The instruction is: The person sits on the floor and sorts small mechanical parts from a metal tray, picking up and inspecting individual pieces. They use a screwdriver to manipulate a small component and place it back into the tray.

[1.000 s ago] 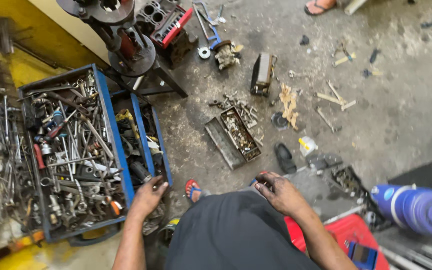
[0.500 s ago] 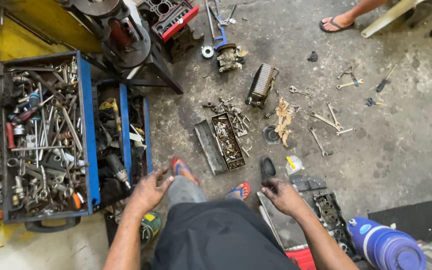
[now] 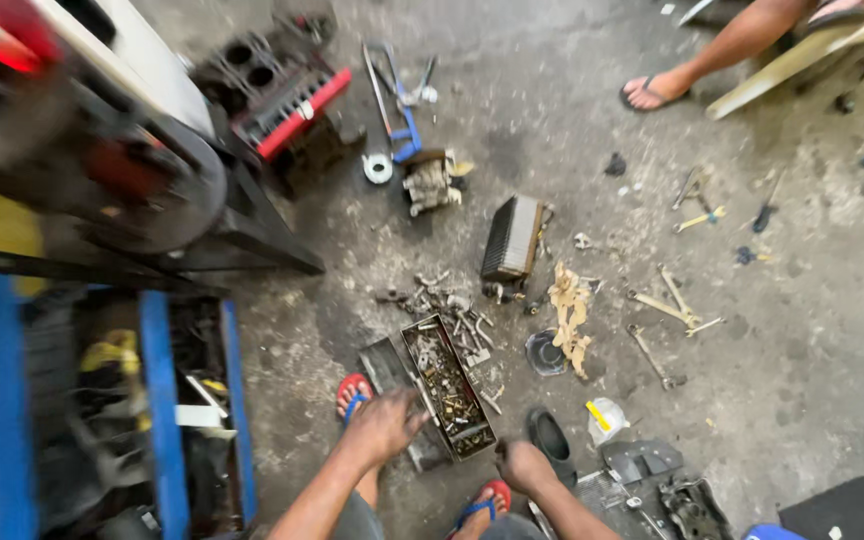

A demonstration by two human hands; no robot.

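My left hand (image 3: 384, 425) reaches forward, fingers loosely curled, its tips at the near left edge of a narrow metal tray (image 3: 449, 385) full of small bolts and nuts. My right hand (image 3: 522, 465) hovers just right of the tray's near end, fingers curled inward; whether it holds anything is not clear. Both hands are low over the concrete floor, between my feet in red sandals (image 3: 352, 392).
A blue toolbox (image 3: 162, 400) with tools stands at the left, a dark machine stand (image 3: 152, 200) behind it. Loose spanners (image 3: 667, 310), a ribbed metal block (image 3: 512, 238), a black cap (image 3: 550, 435) and scattered parts lie ahead. Another person's sandalled foot (image 3: 657, 90) is at top right.
The view has moved forward and right, away from the toolbox. Both hands have moved from beside my lap to the bolt tray.
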